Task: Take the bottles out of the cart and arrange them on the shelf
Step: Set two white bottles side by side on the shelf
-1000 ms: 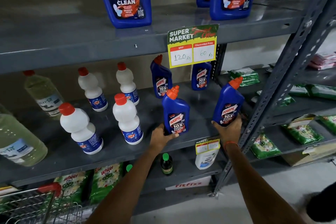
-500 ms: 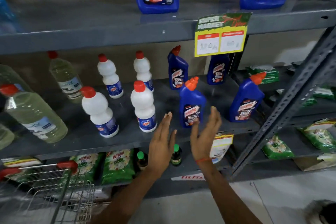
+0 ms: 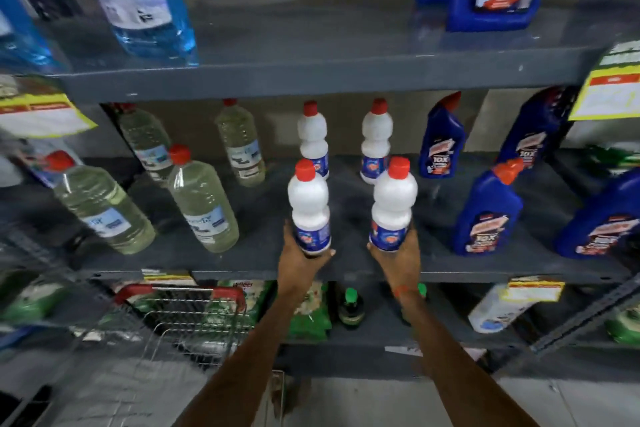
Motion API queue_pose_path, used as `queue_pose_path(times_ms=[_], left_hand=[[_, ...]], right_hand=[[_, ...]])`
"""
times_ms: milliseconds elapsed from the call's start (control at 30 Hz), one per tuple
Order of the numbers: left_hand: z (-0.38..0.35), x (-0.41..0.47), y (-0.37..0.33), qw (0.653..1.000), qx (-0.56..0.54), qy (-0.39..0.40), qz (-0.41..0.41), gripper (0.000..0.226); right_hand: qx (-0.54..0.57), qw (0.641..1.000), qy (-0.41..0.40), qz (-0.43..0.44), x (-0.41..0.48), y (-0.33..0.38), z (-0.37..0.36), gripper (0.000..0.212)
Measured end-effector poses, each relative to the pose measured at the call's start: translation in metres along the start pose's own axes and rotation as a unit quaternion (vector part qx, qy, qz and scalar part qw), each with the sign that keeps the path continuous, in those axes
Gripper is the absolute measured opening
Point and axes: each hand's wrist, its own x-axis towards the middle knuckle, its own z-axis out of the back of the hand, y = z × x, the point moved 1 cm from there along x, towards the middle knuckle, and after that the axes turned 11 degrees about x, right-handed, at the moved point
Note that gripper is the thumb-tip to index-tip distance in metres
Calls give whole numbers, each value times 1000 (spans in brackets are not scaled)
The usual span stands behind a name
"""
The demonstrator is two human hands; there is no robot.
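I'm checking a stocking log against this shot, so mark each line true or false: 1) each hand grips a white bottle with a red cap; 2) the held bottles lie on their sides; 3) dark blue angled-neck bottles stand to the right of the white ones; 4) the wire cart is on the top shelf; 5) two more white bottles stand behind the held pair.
1) True: the left hand grips the left white plastic bottle with a red cap and the right hand grips the right white bottle.
2) False: both are upright.
3) True: dark blue angled-neck bottles stand right of them.
4) False: the wire cart with red handle is low, in front of the grey metal shelf.
5) True: rear white bottles.
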Motion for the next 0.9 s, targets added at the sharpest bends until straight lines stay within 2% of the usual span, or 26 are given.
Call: queue_pose_path(times_ms=[100, 533, 600, 700, 733, 900], left_hand=[[-2, 7, 7, 1000, 8, -4, -5, 75], [-5, 4, 6, 999, 29, -30, -32, 77], [-2, 1, 2, 999, 16, -21, -30, 78], [4, -5, 1, 999, -10, -13, -40, 88], [6, -6, 1, 999, -13, -10, -45, 90], [6, -3, 2, 998, -10, 14, -55, 79]], right_hand=[[3, 1000, -10, -7, 1, -5, 2, 65], [2, 1000, 4, 10, 1, -6, 5, 70], [12, 1000, 11, 11, 1, -3, 6, 78], [59, 998, 21, 4, -7, 1, 2, 113], [61, 998, 13, 4, -11, 1, -1, 115], [49, 998, -20, 16, -14, 0, -7, 76]])
